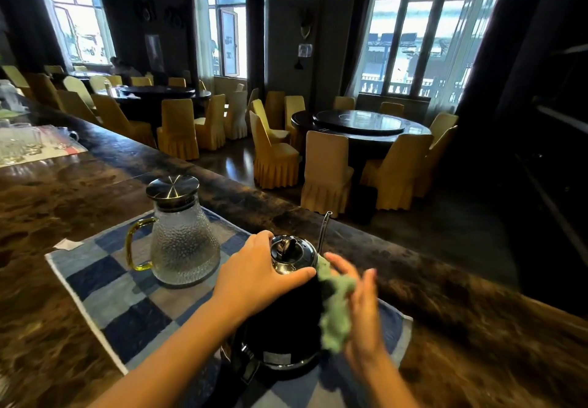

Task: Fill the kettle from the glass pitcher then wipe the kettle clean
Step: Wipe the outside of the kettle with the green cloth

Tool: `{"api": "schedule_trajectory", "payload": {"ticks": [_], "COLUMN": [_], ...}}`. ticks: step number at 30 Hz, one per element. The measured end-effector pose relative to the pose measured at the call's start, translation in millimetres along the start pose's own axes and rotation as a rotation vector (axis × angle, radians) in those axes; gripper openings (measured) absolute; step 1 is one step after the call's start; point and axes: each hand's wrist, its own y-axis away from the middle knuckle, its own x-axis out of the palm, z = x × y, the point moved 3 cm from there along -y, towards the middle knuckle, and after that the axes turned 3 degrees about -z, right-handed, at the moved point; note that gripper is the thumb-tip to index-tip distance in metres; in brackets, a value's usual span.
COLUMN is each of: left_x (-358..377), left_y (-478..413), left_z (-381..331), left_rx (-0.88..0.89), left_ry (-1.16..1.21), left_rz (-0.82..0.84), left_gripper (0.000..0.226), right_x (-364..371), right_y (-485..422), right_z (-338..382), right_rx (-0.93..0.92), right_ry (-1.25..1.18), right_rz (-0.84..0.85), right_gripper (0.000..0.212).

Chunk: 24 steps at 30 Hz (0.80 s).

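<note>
Standing upright: kettle (286,321), spout (324,232) pointing away; right hand (362,309) presses cloth (335,312).

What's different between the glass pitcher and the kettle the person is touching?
The glass pitcher is clear and dimpled; the kettle is black and opaque. The pitcher stands untouched; the left hand grips the kettle's top while the right hand presses a green cloth to its side. Both stand upright on the checked mat with shiny metal lids.
</note>
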Motion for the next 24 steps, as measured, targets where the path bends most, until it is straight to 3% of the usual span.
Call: {"api": "schedule_trajectory", "payload": {"ticks": [4,7,11,12,14,17,19,24], "left_x": [0,-1,-1,0,2,3,3,4], "left_y": [0,0,-1,0,1,-2,-4,-4], "left_z": [0,-1,-1,-1,-1,0,2,5], "left_rx": [-0.004,0.009,-0.006,-0.009,-0.006,-0.019,-0.021,-0.02], "left_ry": [0.017,0.024,0.0,-0.009,-0.014,0.004,-0.005,0.015], "left_rz": [-0.003,-0.005,-0.011,-0.01,-0.013,-0.017,-0.019,-0.029], "left_gripper": [0.064,0.063,0.063,0.063,0.063,0.056,0.055,0.056], "right_x": [20,14,-3,-1,13,36,35,20], "right_y": [-16,-33,-15,-3,12,-2,-17,5], "right_z": [-18,-32,-70,-74,-71,-40,-23,-59], "right_rx": [-0.002,0.014,-0.047,-0.095,-0.197,-0.175,-0.104,-0.15], "right_ry": [0.059,0.205,0.376,0.388,0.354,0.098,0.095,0.416], "right_rz": [0.044,-0.052,-0.207,-0.219,-0.206,-0.074,-0.126,-0.396], "right_gripper": [0.077,0.045,0.034,0.039,0.054,0.047,0.035,0.04]}}
